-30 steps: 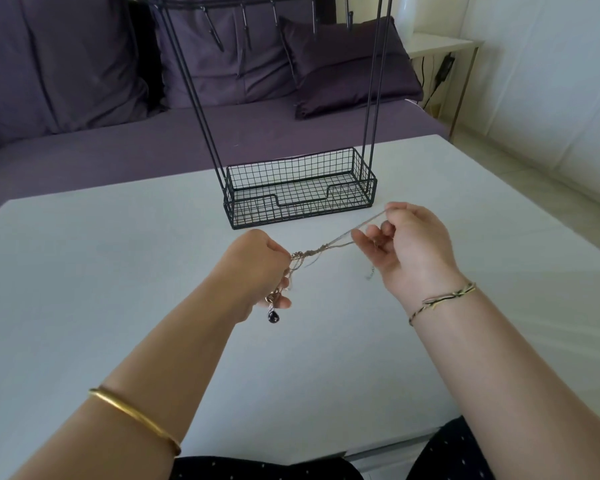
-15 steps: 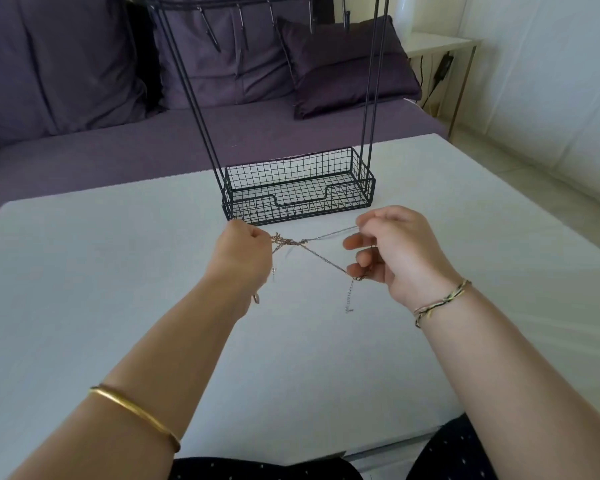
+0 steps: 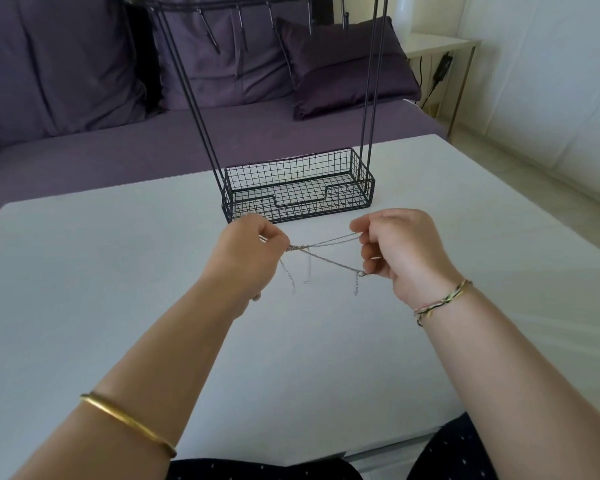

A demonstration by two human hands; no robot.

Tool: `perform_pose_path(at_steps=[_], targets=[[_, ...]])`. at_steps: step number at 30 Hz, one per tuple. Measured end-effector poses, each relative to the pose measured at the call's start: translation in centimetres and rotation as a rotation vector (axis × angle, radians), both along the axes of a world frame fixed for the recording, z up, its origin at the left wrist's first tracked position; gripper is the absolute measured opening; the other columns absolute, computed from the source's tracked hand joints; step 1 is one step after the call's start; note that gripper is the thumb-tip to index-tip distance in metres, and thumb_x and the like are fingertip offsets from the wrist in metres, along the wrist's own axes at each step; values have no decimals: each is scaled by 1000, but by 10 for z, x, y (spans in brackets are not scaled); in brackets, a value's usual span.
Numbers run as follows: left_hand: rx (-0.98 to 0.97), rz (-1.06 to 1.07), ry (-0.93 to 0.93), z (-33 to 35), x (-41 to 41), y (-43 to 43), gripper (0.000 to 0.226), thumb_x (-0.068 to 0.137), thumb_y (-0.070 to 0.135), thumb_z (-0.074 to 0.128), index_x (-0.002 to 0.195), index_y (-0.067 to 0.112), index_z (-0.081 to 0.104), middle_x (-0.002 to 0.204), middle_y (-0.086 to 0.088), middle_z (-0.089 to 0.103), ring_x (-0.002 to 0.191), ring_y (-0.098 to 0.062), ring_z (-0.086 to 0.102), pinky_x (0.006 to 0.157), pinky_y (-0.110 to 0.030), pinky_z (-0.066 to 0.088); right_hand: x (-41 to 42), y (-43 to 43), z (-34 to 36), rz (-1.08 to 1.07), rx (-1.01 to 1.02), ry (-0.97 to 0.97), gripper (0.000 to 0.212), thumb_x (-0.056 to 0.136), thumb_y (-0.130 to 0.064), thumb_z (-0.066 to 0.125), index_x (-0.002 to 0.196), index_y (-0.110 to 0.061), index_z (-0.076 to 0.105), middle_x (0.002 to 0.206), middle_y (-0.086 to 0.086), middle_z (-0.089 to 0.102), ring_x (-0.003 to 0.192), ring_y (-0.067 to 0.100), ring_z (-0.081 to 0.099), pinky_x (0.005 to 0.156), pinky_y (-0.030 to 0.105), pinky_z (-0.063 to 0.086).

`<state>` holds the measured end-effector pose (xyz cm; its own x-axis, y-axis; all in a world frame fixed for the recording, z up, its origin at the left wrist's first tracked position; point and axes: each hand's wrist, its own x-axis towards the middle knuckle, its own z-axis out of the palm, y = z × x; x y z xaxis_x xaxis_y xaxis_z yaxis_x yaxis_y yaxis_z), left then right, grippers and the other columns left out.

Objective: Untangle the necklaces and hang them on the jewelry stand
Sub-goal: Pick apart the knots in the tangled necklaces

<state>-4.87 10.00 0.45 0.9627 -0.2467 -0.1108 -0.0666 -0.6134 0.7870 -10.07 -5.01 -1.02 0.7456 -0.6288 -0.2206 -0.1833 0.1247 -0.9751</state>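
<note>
From the head view, both forearms reach out over a white desk [image 3: 84,278], and the necklaces [image 3: 326,241] are held in the air between the two hands, just on the near side of the jewelry stand [image 3: 293,199]. The left hand [image 3: 253,251] has its fingers curled inward, its grip closed on the tangled knot [image 3: 293,248] where the thin silver chains bunch together. The right hand [image 3: 400,252] also has a closed grip: thumb and forefinger pinch an upper strand, while the lower curled fingers hold a second strand that ends in a small ring clasp [image 3: 361,273]. The two strands spread from the knot toward the right hand. Loose chain ends hang down from the knot, and a short length dangles below the clasp. The stand is black wire, with a mesh basket base resting on the far middle of the desk and thin rods rising to a top bar lined with hooks [image 3: 238,32]; no chain hangs on them. A gold bangle [image 3: 129,422] circles the left forearm, and a braided bracelet [image 3: 444,299] sits on the right wrist. Beyond the desk stands a purple sofa [image 3: 118,150] with a cushion [image 3: 347,71], and a small white side table [image 3: 437,46] is at the far right.
</note>
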Motion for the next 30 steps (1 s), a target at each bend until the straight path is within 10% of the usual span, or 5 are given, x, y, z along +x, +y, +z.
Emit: perform_pose_path(at_steps=[8, 23, 30], targets=[[-123, 14, 109, -1, 3, 1, 16, 95, 8, 43, 87, 1, 55, 65, 4, 61, 51, -18, 33, 53, -27, 35, -4, 2, 1, -16, 124, -92, 26, 84, 6, 51, 78, -15, 66, 66, 4, 55, 37, 8, 45, 38, 16, 36], [-277, 28, 394, 6, 0, -2, 8, 85, 14, 60, 83, 11, 67, 55, 5, 31, 48, -10, 20, 39, -19, 17, 0, 3, 3, -87, 433, -200, 26, 88, 7, 39, 78, -11, 55, 60, 4, 46, 45, 13, 45, 48, 24, 47], [-368, 33, 462, 9, 0, 0, 14, 86, 17, 58, 77, 11, 66, 53, 6, 26, 50, -10, 17, 36, -17, 15, -6, 8, 4, 327, 188, 79, 13, 90, -10, 54, 95, -4, 64, 51, 4, 48, 27, 7, 20, 33, 12, 19]])
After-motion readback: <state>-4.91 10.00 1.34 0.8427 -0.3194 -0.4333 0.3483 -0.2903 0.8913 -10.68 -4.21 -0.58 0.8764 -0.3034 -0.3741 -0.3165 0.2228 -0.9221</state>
